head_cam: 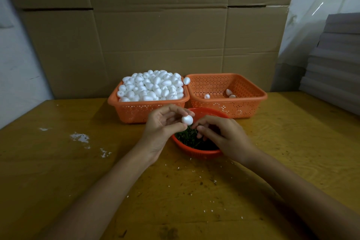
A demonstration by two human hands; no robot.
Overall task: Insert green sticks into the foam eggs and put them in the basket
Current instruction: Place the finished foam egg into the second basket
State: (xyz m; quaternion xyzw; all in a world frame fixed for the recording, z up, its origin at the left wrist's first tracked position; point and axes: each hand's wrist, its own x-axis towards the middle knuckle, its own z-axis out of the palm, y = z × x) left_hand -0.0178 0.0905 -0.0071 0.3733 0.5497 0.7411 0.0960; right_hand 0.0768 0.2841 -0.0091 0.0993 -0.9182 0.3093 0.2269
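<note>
The foam egg (187,120) is small, white and smooth, with its rounded end turned to the camera. It is just above the far-left rim of the round red bowl (196,152), pinched between the thumb and the curled fingers (175,110) of the left hand (163,123). The right hand (221,135) hovers over the green sticks (188,138) in the bowl with its fingers bent. Whether they grip a stick cannot be told.

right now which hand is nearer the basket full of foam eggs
Left. The left hand, holding a foam egg, is just in front of the full basket; the right hand is farther right, over the red bowl of green sticks.
</note>
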